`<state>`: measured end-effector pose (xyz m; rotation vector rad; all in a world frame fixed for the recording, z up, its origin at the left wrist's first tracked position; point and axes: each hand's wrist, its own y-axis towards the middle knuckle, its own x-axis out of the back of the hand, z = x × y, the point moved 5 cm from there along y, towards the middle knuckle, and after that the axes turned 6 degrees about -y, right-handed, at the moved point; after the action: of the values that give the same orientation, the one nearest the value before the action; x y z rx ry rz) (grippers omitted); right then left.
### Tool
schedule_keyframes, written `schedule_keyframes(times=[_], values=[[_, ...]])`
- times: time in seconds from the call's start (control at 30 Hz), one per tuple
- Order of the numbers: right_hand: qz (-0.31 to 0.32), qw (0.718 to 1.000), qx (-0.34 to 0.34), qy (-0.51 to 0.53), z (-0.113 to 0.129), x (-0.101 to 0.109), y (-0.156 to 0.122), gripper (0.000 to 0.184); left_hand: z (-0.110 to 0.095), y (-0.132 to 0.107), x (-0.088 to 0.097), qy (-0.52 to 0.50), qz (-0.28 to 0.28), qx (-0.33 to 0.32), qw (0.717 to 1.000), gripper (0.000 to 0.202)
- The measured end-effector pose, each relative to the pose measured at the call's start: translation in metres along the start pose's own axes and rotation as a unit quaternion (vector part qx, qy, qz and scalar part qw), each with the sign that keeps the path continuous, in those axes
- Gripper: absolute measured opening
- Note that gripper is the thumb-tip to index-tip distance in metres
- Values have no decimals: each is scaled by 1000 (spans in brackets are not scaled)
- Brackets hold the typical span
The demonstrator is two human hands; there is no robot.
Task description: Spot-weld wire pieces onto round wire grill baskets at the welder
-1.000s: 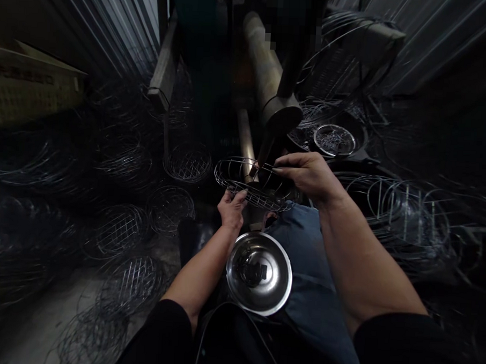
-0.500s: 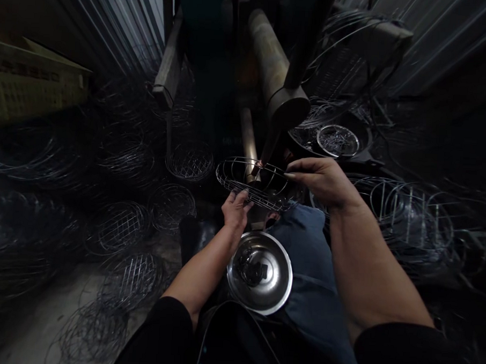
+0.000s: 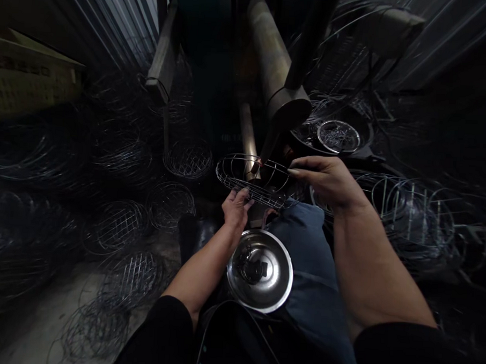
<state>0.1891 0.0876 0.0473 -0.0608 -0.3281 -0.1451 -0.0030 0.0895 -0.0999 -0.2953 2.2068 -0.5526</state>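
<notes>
An oval wire basket (image 3: 251, 181) hangs in front of me, tilted, under the tip of a dark machine arm (image 3: 274, 138). A small reddish glow shows where the tip meets the basket's far rim. My left hand (image 3: 236, 208) grips the basket's near edge from below, fingers curled on the wires. My right hand (image 3: 327, 180) pinches the basket's right end, fingertips pressed together on the rim. A shiny steel bowl (image 3: 260, 271) with a few small dark parts in it rests on my lap, just below my left wrist.
Several wire baskets (image 3: 122, 225) lie scattered on the floor at left. Stacks of wire rings and frames (image 3: 411, 211) fill the right. A second steel bowl (image 3: 338, 136) sits behind my right hand. A thick metal cylinder (image 3: 268, 54) slants down from the machine. Corrugated walls close in on both sides.
My right hand has slid slightly right along the basket's rim. The basket stays at the machine tip, where a reddish glow appeared half a second ago. The view has shifted a little.
</notes>
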Motion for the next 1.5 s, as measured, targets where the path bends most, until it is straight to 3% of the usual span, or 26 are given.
schedule_keyframes(times=[0.17,0.3,0.53,0.87,1.03,1.23,1.33,1.5], values=[[10,1000,-25,-4,-9,13,-10,41,3,2,5,-7,-4,21,1000,30],[41,999,3,-1,4,0,-9,39,7,0,6,-20,-4,61,998,21],[39,999,15,19,21,-16,-2,40,8,-4,-3,-54,-9,88,995,4],[4,1000,15,-8,28,-23,13,25,13,2,-13,-73,-41,115,990,8],[-5,1000,21,-12,29,-24,14,27,20,2,-11,-77,-45,120,989,6],[71,997,6,-2,9,0,0,28,31,0,-12,-73,-26,141,987,11],[42,999,-22,25,-5,13,-5,31,32,-1,-10,-80,-24,134,987,12],[41,999,1,27,7,-4,-2,32,34,-2,-9,-93,-2,146,985,11]])
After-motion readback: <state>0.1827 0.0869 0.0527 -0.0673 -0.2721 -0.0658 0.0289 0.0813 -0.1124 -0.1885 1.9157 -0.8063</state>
